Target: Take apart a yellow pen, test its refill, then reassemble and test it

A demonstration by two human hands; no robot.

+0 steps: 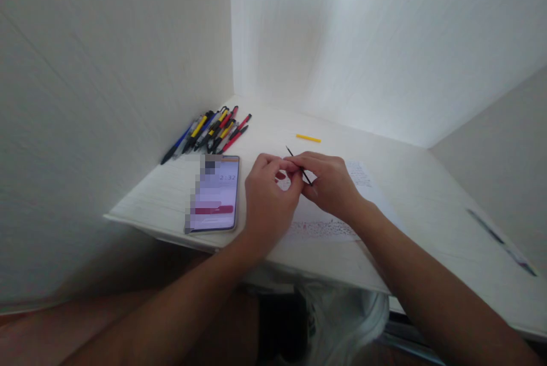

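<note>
Both hands meet above a handwritten sheet of paper (325, 231) on the white desk. Between the fingers of my right hand (331, 183) is a thin black pen refill (306, 176), slanting with its narrow tip up and to the left. My left hand (271, 186) touches the right one, thumb and forefinger pinched together close to the refill. Whatever sits in that pinch is too small or too covered to name. Beyond the hands lies a yellow pen barrel (308, 138), apart from them.
A phone (222, 198) showing a timer lies left of the hands. Behind it, several pens (213, 129) in blue, yellow, red and black are heaped against the left wall panel. A lone pen (499, 240) rests at far right. White panels enclose the desk (431, 212).
</note>
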